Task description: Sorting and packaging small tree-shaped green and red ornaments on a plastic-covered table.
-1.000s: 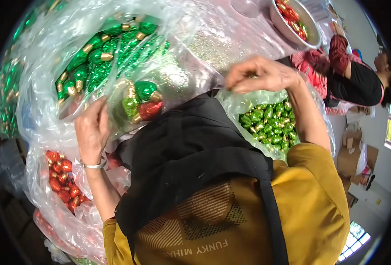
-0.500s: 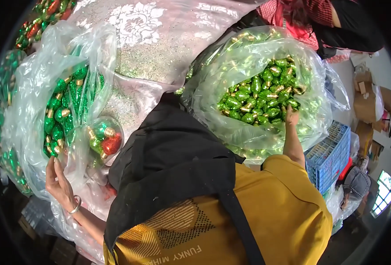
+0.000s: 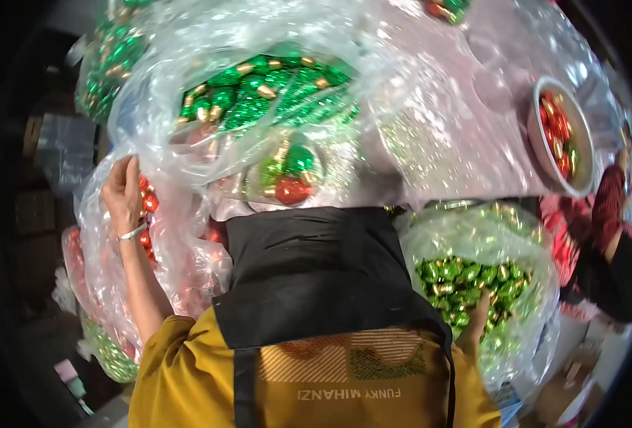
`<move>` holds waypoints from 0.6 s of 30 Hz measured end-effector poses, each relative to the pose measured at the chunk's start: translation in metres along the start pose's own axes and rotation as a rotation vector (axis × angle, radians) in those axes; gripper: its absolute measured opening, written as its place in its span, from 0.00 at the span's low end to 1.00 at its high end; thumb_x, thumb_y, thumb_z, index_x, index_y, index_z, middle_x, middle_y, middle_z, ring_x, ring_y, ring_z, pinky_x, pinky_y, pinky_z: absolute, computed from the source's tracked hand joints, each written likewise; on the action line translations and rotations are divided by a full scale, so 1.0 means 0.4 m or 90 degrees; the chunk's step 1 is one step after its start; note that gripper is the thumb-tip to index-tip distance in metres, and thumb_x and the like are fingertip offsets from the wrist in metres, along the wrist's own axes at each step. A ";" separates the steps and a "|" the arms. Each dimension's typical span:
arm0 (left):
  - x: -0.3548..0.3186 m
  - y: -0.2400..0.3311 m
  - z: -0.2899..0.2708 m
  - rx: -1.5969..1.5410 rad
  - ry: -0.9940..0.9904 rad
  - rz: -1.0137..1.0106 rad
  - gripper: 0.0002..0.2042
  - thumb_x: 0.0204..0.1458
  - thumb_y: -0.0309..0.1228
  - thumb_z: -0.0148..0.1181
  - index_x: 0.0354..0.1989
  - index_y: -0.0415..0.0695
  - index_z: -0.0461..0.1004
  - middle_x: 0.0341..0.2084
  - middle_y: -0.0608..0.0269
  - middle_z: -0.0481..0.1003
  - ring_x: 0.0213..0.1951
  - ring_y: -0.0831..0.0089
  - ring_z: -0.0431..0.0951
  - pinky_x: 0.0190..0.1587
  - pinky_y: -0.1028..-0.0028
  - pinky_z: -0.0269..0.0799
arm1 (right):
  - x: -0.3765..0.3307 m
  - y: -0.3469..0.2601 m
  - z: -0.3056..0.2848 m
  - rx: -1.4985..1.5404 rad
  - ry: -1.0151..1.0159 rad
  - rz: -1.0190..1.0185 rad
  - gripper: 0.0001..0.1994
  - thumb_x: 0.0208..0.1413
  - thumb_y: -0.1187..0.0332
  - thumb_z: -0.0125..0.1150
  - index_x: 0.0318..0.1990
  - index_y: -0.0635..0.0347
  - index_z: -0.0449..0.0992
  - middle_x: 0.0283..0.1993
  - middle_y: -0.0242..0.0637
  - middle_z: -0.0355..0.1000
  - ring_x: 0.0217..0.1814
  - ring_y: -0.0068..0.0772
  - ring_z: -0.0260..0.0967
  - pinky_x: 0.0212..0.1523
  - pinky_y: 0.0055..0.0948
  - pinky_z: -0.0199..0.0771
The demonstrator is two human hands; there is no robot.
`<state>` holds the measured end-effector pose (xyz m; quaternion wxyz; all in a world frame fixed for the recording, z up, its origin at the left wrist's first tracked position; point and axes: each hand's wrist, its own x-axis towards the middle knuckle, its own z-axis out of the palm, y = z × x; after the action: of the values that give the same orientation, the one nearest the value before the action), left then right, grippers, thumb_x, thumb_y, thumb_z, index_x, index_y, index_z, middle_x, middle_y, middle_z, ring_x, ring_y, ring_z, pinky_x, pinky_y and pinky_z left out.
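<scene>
My left hand [image 3: 123,191], with a bracelet at the wrist, is raised at the left and grips the edge of a clear plastic bag [image 3: 180,257] holding red shiny ornaments [image 3: 147,202]. My right hand [image 3: 478,308] reaches down into another clear bag [image 3: 516,235] full of small green ornaments [image 3: 459,279]; its fingers are buried among them. Just ahead of my black apron lies a small clear pack [image 3: 287,175] with green and red ornaments.
A big bag of green glittery ornaments [image 3: 273,89] lies on the table under clear sheeting. A white bowl [image 3: 538,153] of red ornaments stands at the right. Another person in a red-patterned sleeve [image 3: 605,214] sits at the right. More bags hang at the left.
My left hand has risen and taken hold of the plastic bag with red ornaments. My right hand stays down in the bag of green ornaments. The view has swung left.
</scene>
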<state>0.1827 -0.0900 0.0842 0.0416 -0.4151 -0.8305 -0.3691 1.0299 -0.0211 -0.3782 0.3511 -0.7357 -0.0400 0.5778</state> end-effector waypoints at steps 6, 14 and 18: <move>-0.121 -0.423 -0.125 0.115 0.083 -0.403 0.11 0.53 0.34 0.57 0.36 0.37 0.75 0.22 0.61 0.75 0.26 0.71 0.74 0.32 0.71 0.69 | -0.579 -0.249 0.518 0.198 -0.461 -0.130 0.06 0.55 0.63 0.56 0.36 0.52 0.70 0.34 0.31 0.68 0.34 0.32 0.65 0.35 0.32 0.66; -0.262 -0.648 -0.056 0.298 -0.264 -0.166 0.16 0.48 0.30 0.57 0.46 0.41 0.71 0.38 0.46 0.74 0.41 0.44 0.73 0.43 0.58 0.70 | -0.938 -0.509 1.376 -0.689 -0.669 -0.840 0.11 0.46 0.70 0.56 0.37 0.64 0.73 0.32 0.41 0.74 0.36 0.34 0.72 0.39 0.30 0.69; -0.248 -0.624 -0.028 0.366 -0.248 -0.136 0.19 0.47 0.28 0.57 0.50 0.42 0.68 0.44 0.46 0.71 0.44 0.45 0.71 0.44 0.59 0.70 | -0.898 -0.457 1.667 -1.199 -0.420 -1.086 0.17 0.48 0.69 0.50 0.47 0.57 0.70 0.39 0.46 0.73 0.44 0.47 0.71 0.43 0.39 0.71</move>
<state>0.0651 -0.2582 -0.0892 -0.0413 -0.3602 -0.9312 -0.0366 0.3897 0.2628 -0.0372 -0.0676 -0.2656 -0.9586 0.0779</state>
